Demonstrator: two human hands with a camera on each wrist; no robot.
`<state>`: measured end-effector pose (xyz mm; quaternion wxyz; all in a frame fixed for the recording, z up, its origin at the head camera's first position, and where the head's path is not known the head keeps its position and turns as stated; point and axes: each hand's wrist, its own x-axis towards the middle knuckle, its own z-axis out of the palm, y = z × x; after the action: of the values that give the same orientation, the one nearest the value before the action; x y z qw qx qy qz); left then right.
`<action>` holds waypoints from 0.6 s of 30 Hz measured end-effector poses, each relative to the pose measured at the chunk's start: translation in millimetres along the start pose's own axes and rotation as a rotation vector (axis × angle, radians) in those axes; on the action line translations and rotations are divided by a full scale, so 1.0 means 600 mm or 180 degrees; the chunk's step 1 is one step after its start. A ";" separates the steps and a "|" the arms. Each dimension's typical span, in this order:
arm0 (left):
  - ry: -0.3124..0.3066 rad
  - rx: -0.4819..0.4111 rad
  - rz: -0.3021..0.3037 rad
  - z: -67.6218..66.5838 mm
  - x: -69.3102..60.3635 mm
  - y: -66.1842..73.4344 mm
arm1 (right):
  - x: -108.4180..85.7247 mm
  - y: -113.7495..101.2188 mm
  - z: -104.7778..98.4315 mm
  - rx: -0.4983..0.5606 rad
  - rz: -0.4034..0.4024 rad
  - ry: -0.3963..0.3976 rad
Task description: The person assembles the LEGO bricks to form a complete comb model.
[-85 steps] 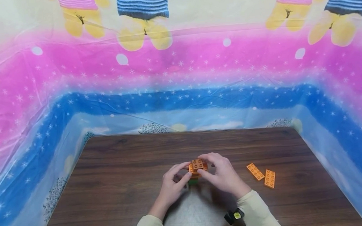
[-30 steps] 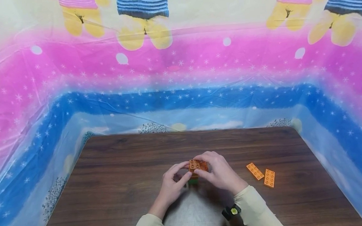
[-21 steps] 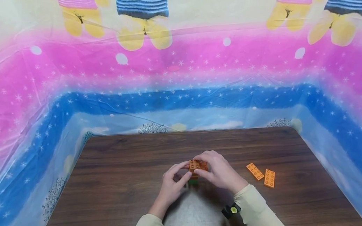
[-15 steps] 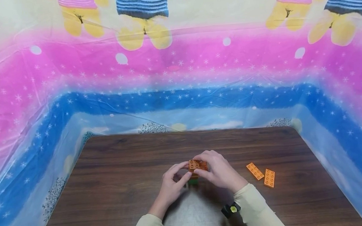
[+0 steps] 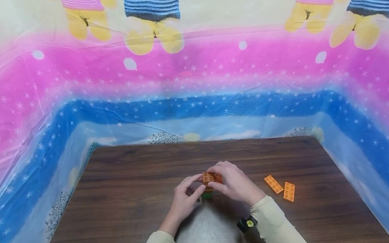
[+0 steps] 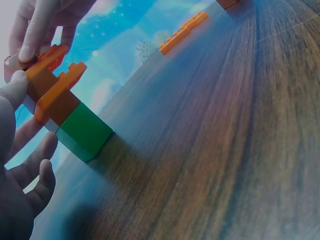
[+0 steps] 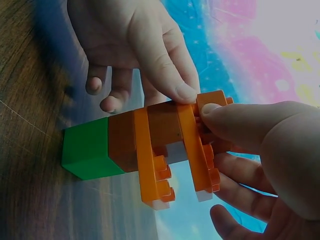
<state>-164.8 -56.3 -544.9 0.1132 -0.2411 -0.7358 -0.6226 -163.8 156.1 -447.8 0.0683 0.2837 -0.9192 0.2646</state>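
Observation:
A stack stands on the table, with a green block (image 7: pixel 87 147) at the bottom and brown blocks (image 7: pixel 167 122) alternating with orange plates (image 7: pixel 145 160) above it. The studded ends of both plates stick out to one side. My right hand (image 5: pixel 234 181) pinches the top brown block (image 5: pixel 207 177) between thumb and fingers, at the left end of the upper plate. From the other side my left hand (image 5: pixel 184 199) grips the stack near the upper plate, its thumb tip touching the edge in the right wrist view. Whether the top block is fully seated cannot be told.
Two loose orange plates (image 5: pixel 273 184) (image 5: pixel 289 191) lie on the table (image 5: pixel 128 186) to the right of my right hand. A brown piece (image 6: pixel 229 4) shows at the top edge of the left wrist view. Printed cloth (image 5: pixel 186 107) hangs behind the table.
Since the earliest frame, my right hand has moved slightly left with the top brown block, uncovering the right part of the upper plate. My left hand has stayed nearly still.

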 end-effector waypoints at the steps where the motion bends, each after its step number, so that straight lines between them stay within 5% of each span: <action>1: 0.0002 -0.0001 0.0002 0.000 0.000 0.000 | 0.000 -0.001 -0.001 -0.0002 -0.0006 -0.0006; 18: 0.0016 0.0017 -0.0001 0.002 0.000 -0.001 | 0.005 -0.004 -0.007 -0.0002 -0.0079 -0.0084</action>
<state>-164.8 -55.1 -545.9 0.1155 -0.2392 -0.7372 -0.6212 -164.9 155.3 -442.6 0.0595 0.2985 -0.9165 0.2597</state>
